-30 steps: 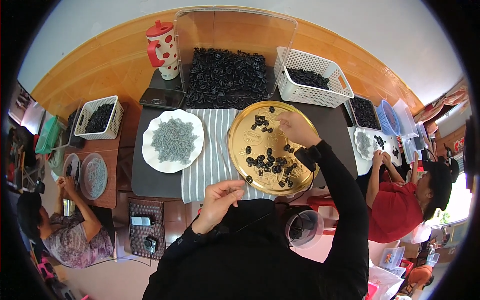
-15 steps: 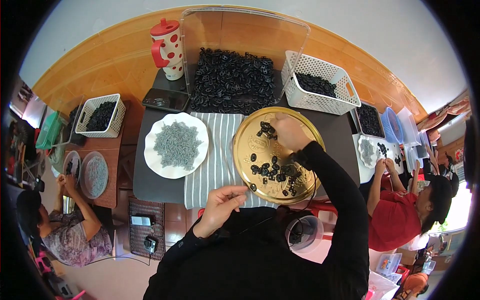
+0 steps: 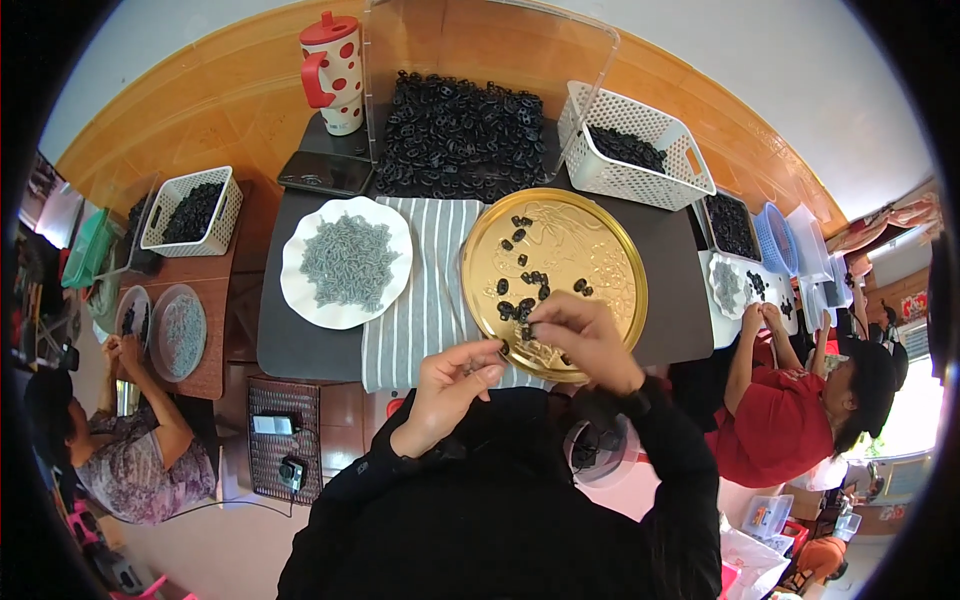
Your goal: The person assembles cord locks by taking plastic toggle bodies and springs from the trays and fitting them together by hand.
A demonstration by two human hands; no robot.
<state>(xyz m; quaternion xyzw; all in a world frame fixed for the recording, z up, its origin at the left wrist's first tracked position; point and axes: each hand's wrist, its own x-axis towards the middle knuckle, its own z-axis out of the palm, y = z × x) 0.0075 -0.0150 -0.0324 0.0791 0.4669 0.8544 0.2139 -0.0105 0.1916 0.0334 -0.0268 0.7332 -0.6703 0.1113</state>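
Observation:
A round gold tray carries small black plastic pieces with holes in them, scattered over its left and near parts. My right hand is over the near part of the tray, thumb and fingers pinched together among the pieces; what they hold is too small to make out. By the tray's near left rim is my left hand, its fingers bent toward the thumb around something tiny that I cannot make out. Left of the tray, a white scalloped plate bears a heap of small grey screw-like parts.
A striped cloth lies under the tray's left edge. Behind are a clear bin of black pieces, a white basket, a phone and a red-dotted cup. People work at tables on both sides.
My right hand has come from the tray's far part to its near part. The black pieces on the tray lie spread differently. My left hand's fingers have bent slightly inward near the rim.

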